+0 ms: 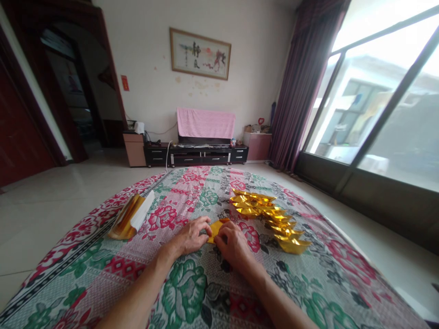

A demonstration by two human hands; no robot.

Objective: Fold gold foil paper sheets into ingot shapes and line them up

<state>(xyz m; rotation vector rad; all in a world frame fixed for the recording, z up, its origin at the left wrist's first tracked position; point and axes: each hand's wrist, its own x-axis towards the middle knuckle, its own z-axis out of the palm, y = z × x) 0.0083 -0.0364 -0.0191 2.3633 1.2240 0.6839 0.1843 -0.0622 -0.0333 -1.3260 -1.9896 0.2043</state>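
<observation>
A small sheet of gold paper (215, 227), partly folded, lies on the flowered cloth in front of me. Curled fingers of my left hand (192, 234) press on its left edge. On the opposite side my right hand (233, 243) is closed over the paper, thumb and fingers bent together, hiding part of it. To the right, several shiny folded gold paper ingots (274, 214) sit nested in two touching rows. At the left stands a stack of gold and white paper sheets (132, 217), bent and leaning on its side.
A flowered cloth (185, 292) covers the rounded surface under my hands. Beyond it is a low black TV cabinet (202, 157) with a pink cloth (206, 122) draped over a screen. Large windows (370, 114) and a purple curtain (297, 82) line the right side.
</observation>
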